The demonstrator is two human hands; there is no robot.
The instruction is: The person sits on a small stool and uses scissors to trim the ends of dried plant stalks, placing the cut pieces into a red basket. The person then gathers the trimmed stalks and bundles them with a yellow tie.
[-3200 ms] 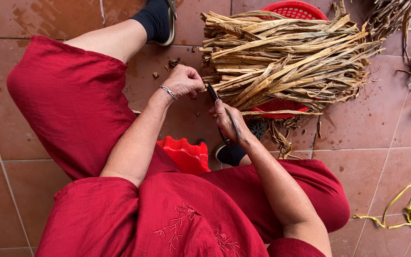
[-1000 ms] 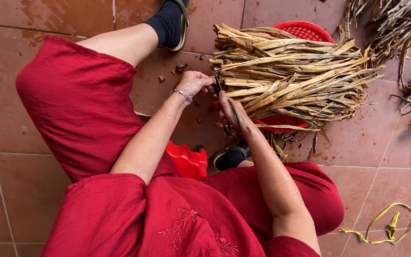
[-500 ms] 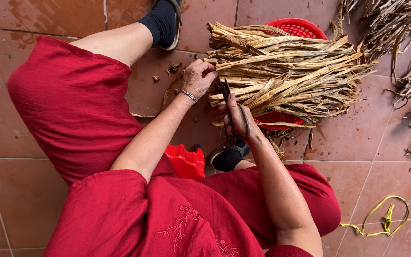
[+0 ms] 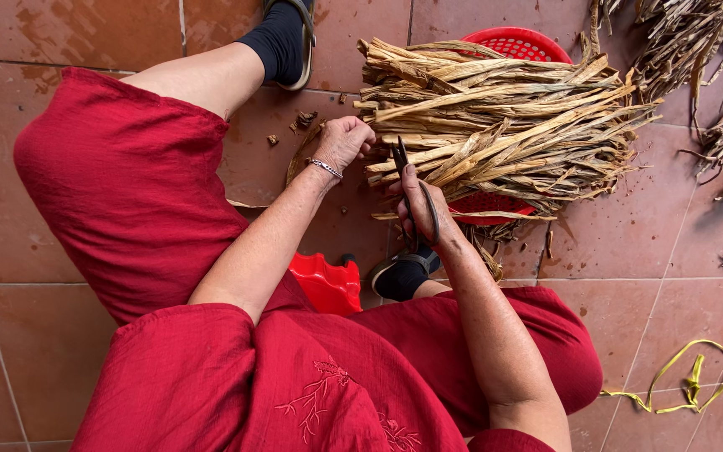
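1. Left hand (image 4: 343, 144): fingers curled shut on the cut ends of a few stalks at the near edge of the stalk pile (image 4: 495, 125). A bracelet sits on the wrist.
2. Right hand (image 4: 420, 209): fingers through the loops of the scissors (image 4: 412, 188), closed on the handles. The blades point up into the stalk ends, just beside the left hand; whether they are open cannot be told.
3. The pile lies across a red basket (image 4: 508, 42) on the tiled floor (image 4: 671, 276); more stalks lie at the upper right, well apart.
4. Small trimmed bits (image 4: 303, 121) lie on the floor left of the left hand.
5. Judgement, for a clean trim: keep the left grip tight and close behind the cut line so the stalks do not splay; keep the left fingers clear of the blades; cut only a few stalks per bite.
6. A red stool (image 4: 325, 283) shows under the person; a yellow strap (image 4: 684, 381) lies at the lower right.
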